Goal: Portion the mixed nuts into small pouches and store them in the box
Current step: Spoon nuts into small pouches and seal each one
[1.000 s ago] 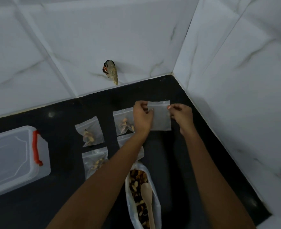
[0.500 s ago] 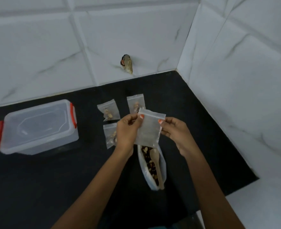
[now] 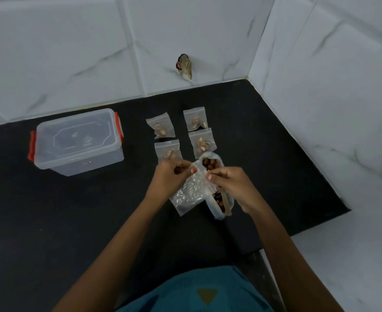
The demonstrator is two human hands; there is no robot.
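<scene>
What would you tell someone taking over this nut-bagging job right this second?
Left hand and right hand: the fingers of both pinch the top of an empty pouch, apparently opening it.
Four filled pouches lie on the counter beyond the hands, not yet boxed.
Bag of mixed nuts lies open beneath the hands, with the wooden spoon in it.
Box sits to the left, lid on.
Left to do: fill this pouch, open the box, store all the pouches.

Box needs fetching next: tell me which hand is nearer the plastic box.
Left. Left hand is right of the plastic box, pinching the empty pouch; right hand lies farther right.
</scene>
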